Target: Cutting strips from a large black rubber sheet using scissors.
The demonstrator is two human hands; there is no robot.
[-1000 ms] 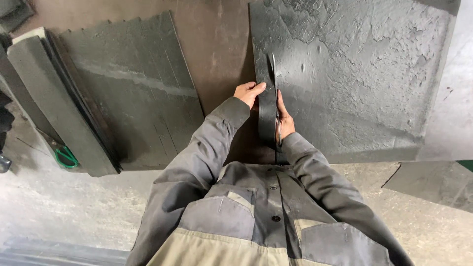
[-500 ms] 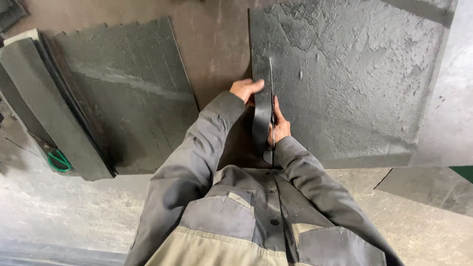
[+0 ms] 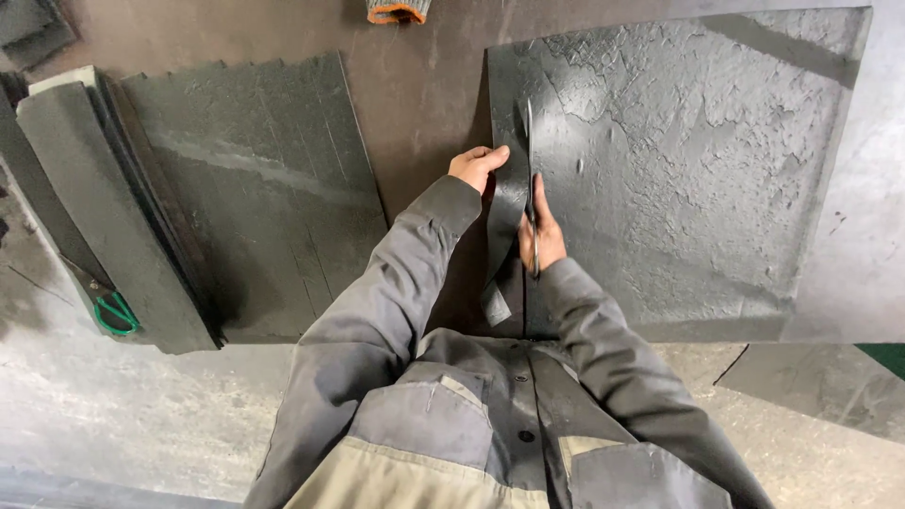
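Note:
A large dark rubber sheet (image 3: 688, 179) with a rough, peeling surface lies flat on the brown table (image 3: 415, 85). A narrow strip (image 3: 507, 217) along its left edge is lifted and curls down toward me. My left hand (image 3: 477, 165) grips the upper part of that strip. My right hand (image 3: 541, 234) is closed on the handles of scissors (image 3: 529, 141), whose blades point away from me along the cut line between the strip and the sheet.
A stack of dark cut sheets (image 3: 236, 188) lies on the left, with more folded pieces (image 3: 85, 198) at its edge. Green-handled scissors (image 3: 115, 313) rest at the stack's lower left. An orange-rimmed object (image 3: 396, 9) sits at the far edge. Grey concrete floor (image 3: 113, 415) lies below.
The scissors and both hands have moved farther up the sheet, away from me, and the freed strip has grown longer.

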